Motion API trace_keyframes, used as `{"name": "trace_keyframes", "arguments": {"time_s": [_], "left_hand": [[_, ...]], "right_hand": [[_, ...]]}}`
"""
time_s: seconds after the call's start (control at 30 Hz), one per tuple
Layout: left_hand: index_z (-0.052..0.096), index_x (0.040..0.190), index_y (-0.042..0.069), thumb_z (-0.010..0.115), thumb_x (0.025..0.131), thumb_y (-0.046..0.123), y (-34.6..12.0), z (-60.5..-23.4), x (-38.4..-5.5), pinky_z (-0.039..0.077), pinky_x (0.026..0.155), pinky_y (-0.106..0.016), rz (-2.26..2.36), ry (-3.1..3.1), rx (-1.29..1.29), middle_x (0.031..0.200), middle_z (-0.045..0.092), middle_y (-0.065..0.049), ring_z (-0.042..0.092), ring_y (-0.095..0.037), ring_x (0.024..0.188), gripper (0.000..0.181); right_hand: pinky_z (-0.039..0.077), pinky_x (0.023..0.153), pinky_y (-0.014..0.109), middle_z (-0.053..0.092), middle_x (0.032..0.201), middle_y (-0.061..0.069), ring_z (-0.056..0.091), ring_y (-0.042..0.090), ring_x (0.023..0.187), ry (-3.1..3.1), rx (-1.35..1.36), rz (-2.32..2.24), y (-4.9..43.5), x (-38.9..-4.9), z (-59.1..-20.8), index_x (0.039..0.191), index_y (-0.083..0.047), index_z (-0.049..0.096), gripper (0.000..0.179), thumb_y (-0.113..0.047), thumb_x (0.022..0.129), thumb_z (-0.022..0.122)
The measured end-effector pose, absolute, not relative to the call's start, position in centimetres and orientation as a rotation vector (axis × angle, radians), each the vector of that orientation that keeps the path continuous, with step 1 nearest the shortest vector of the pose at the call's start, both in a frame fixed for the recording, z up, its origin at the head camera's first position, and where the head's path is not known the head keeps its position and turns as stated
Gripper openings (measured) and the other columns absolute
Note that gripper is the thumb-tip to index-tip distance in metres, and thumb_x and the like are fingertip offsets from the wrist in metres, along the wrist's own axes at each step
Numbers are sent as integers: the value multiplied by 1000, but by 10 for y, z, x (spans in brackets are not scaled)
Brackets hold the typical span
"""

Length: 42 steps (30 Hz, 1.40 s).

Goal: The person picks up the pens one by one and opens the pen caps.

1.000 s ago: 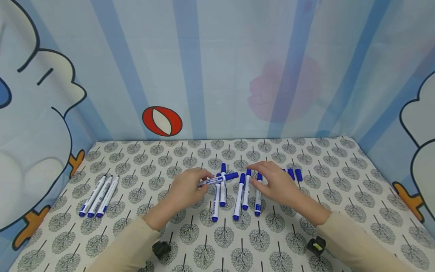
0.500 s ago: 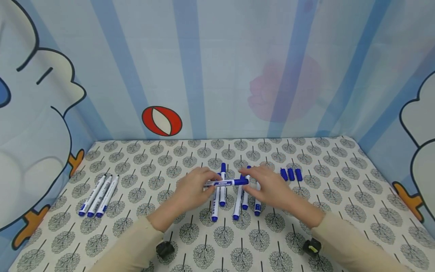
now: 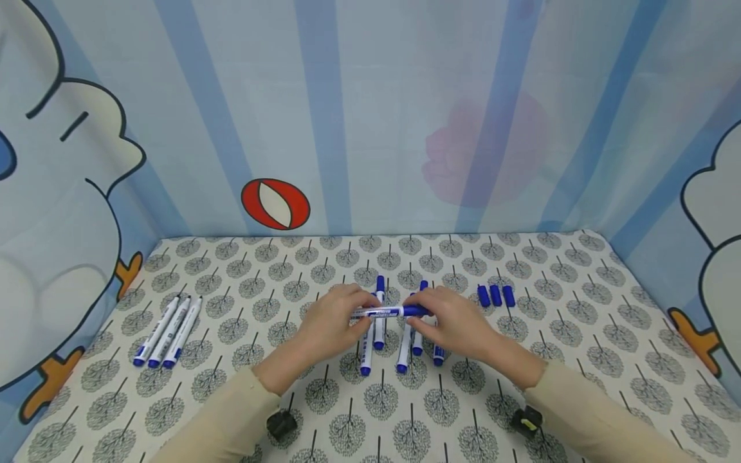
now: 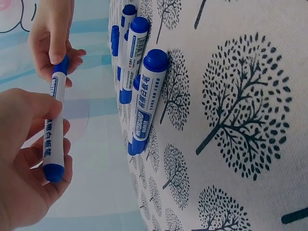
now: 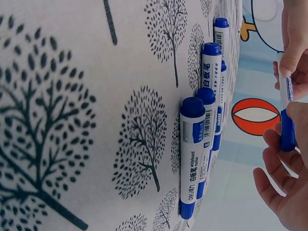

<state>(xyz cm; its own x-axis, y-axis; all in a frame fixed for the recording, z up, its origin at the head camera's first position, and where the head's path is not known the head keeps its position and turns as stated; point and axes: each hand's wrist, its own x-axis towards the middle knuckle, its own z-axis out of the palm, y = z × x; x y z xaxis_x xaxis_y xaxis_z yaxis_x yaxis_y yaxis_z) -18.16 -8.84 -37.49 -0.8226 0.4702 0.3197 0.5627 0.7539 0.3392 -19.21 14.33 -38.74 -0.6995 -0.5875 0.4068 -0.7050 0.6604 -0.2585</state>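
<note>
A blue-and-white whiteboard marker (image 3: pixel 382 312) is held level above the table between both hands. My left hand (image 3: pixel 330 325) grips its white barrel (image 4: pixel 54 130), thumb on one side and fingers on the other. At the opposite end, my right hand (image 3: pixel 457 325) pinches the blue cap (image 5: pixel 288 132), which sits on the barrel. Below the hands, several capped markers lie on the cloth. Two of them, one being the nearer marker (image 3: pixel 366 357), lie under the left side. Three more, including the middle marker (image 3: pixel 404 350), lie partly hidden beneath the right hand.
Three uncapped markers (image 3: pixel 169 334) lie side by side at the left of the tree-patterned cloth (image 3: pixel 382 402). Three loose blue caps (image 3: pixel 496 296) stand in a row behind the right hand. A printed curtain (image 3: pixel 370 128) rises at the table's back edge.
The left hand has brought the marker from a slant to nearly level and a little right. My right hand has come left from above the lying markers and taken hold of the cap.
</note>
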Motion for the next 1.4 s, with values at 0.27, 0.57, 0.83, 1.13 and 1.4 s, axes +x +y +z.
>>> {"name": "trace_keyframes", "arguments": {"time_s": [0.27, 0.57, 0.83, 1.13, 1.4], "left_hand": [[68, 97, 22, 71, 77, 22, -87, -374, -182, 42, 62, -18, -594, -2803, -796, 83, 55, 12, 47, -3, 75, 20], [70, 98, 20, 71, 79, 25, -90, -375, -181, 36, 50, -15, -443, -2716, -909, 75, 47, 10, 39, -4, 65, 20], [70, 95, 20, 73, 77, 24, -92, -379, -177, 31, 47, -15, -461, -2623, -962, 72, 43, 9, 35, -5, 61, 19], [71, 93, 17, 75, 75, 22, -93, -379, -175, 29, 46, -13, -458, -2533, -1023, 72, 44, 8, 34, -4, 60, 19], [71, 94, 16, 75, 75, 21, -96, -381, -175, 28, 46, -13, -473, -2479, -1070, 72, 44, 8, 34, -4, 60, 20]], "right_hand": [[48, 66, 23, 64, 86, -7, 56, 6, 76, -2574, 1030, 559, 141, -193, -388, 97, -18, 66, 18, -25, 80, 70], [43, 60, 19, 62, 81, -8, 54, 9, 69, -2563, 1094, 541, 143, -193, -389, 96, -17, 66, 15, -26, 84, 66], [35, 50, 15, 57, 73, -11, 41, 1, 59, -2601, 1146, 544, 145, -191, -387, 99, -19, 66, 16, -27, 86, 64], [35, 50, 15, 56, 74, -10, 40, 1, 59, -2641, 1192, 594, 147, -188, -386, 102, -17, 65, 16, -24, 88, 60], [37, 52, 16, 59, 81, -8, 42, 0, 60, -2668, 1216, 655, 148, -189, -387, 107, -16, 64, 20, -24, 91, 57]]}}
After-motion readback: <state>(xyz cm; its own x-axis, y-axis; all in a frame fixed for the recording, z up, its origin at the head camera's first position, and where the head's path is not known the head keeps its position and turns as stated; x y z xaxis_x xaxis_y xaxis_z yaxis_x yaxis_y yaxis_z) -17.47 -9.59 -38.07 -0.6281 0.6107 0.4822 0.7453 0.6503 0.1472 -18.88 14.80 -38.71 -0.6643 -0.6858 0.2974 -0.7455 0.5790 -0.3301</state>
